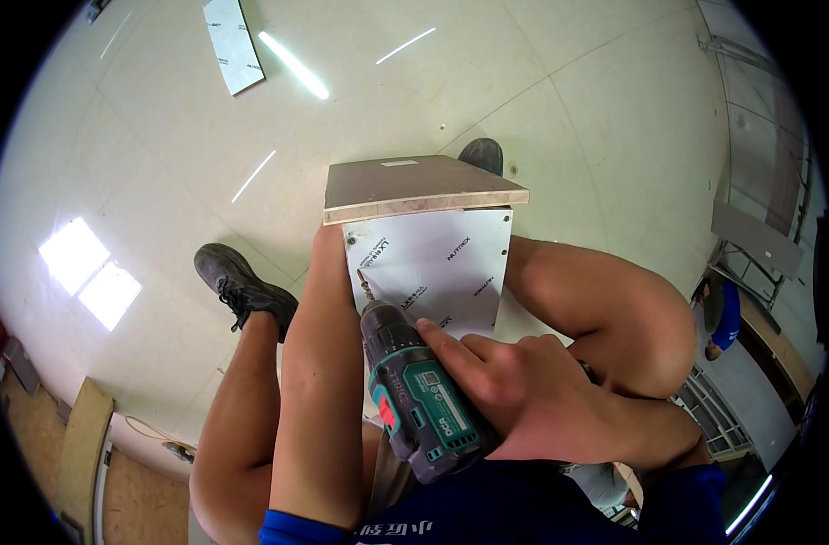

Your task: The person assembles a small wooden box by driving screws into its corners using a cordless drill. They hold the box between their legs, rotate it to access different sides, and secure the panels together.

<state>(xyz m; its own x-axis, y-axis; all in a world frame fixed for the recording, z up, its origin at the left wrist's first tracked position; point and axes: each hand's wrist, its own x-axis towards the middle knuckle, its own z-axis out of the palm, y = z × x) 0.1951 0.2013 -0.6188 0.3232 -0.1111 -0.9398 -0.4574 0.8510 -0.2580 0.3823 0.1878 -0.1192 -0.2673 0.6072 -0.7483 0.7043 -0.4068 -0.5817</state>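
From the head view: right hand (514,386) wrapped tight round 1 teal cordless drill (419,400), fingers (446,341) closed along its body. Long axis up-left, bit (366,286) touching left edge of 1 white film-covered panel (432,268) under 1 plywood board (414,186). Left hand hidden behind panel; grip impossible to tell. 2 dark shoes (237,282) on floor (160,136).

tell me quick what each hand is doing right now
Left hand: hidden behind the white panel, so its state cannot be told.
Right hand: closed around the cordless drill.
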